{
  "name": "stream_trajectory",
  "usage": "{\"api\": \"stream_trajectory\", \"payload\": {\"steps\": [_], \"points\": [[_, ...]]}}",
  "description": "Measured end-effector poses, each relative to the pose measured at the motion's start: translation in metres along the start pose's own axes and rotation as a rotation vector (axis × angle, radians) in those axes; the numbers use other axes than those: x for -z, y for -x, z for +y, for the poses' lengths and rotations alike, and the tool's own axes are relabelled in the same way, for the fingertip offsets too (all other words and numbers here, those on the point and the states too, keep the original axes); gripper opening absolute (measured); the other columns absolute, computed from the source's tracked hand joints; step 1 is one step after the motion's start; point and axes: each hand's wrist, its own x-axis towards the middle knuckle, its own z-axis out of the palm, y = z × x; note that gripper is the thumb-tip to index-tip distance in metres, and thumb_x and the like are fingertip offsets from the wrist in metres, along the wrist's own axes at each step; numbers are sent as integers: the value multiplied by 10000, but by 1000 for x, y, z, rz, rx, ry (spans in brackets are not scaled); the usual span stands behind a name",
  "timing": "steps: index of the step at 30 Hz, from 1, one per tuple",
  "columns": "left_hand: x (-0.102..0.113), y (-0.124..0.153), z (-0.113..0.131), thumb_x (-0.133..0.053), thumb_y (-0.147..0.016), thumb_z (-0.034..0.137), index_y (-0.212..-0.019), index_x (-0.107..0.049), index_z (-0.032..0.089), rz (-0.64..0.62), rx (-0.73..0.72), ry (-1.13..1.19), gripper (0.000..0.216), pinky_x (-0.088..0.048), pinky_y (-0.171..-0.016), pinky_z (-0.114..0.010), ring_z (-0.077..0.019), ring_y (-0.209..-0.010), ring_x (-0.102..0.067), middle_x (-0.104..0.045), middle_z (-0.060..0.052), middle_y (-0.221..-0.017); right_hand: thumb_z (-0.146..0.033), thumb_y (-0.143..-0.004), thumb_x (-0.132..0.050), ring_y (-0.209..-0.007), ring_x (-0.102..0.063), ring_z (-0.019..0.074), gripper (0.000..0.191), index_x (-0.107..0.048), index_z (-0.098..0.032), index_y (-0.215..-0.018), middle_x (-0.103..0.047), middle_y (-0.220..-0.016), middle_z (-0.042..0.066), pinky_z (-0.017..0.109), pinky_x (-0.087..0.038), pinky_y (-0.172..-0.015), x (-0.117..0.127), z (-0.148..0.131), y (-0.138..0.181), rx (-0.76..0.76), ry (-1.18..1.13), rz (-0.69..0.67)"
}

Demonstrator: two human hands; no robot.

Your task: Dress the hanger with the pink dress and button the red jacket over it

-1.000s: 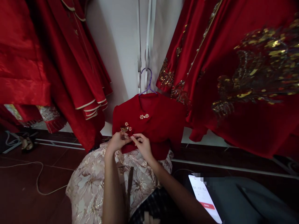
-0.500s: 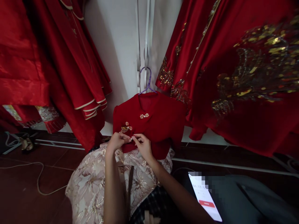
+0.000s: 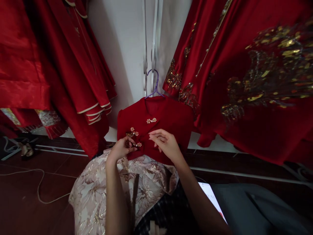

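Observation:
A red jacket hangs on a purple hanger, its lower part resting over the lap. A beaded flower clasp sits near its neckline. Gold and pearl flower ornaments show lower on the left. With fingers and thumb bent, my left hand grips the jacket beside a lower pearl clasp. My right hand is raised over the jacket front to the right of that clasp. Its thumb and forefinger are pinched together; anything between them is too small to make out.
Red garments hang at the left, and sequinned red garments at the right. Pale floral fabric covers the lap. A lit phone lies by my right forearm, near a dark grey surface. A cable crosses the floor.
My right hand has moved right and up, away from the lower clasp. My left hand has shifted slightly left, and more of that clasp shows. The right forearm now covers more of the phone.

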Motion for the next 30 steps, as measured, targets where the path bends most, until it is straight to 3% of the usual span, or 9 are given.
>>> {"api": "stream_trajectory", "payload": {"steps": [4,8,11,18,30], "points": [[-3,-3,0,-724,-579,378,-809,-609,158,-4,8,-52,339,-375,-543,-207,-94,-568,-485,-545,22,-651,-360,-774,-585,-673,-587,124,220,-592,-174,-892,-618,-789,41,167,-448,-415,-15,7,0,48,-73,101],[-4,-5,5,-716,-581,369,-720,-639,161,12,-31,-119,262,-373,-556,-219,-117,-593,-509,-582,-6,-648,-321,-768,-593,-772,-622,143,205,-613,-180,-915,-655,-855,51,237,-523,-607,-25,26,-1,14,87,-52],[-5,-7,6,-712,-584,362,-672,-643,168,25,-76,-126,224,-379,-557,-222,-122,-587,-519,-602,-13,-641,-282,-753,-617,-809,-635,148,219,-616,-180,-947,-667,-900,58,270,-523,-684,-27,38,0,20,201,-72],[-7,-7,1,-705,-609,402,-723,-648,158,-14,-99,-89,276,-412,-577,-219,-126,-621,-552,-626,-20,-679,-247,-747,-628,-799,-642,158,216,-615,-159,-944,-678,-872,72,297,-518,-714,-27,59,-4,-36,255,-80],[-5,-4,9,-680,-662,402,-708,-612,157,-11,-158,-43,259,-430,-603,-222,-123,-642,-564,-629,-23,-699,-301,-781,-589,-748,-636,153,143,-593,-172,-841,-678,-815,51,276,-510,-652,-34,66,-3,-26,245,-79]]}}
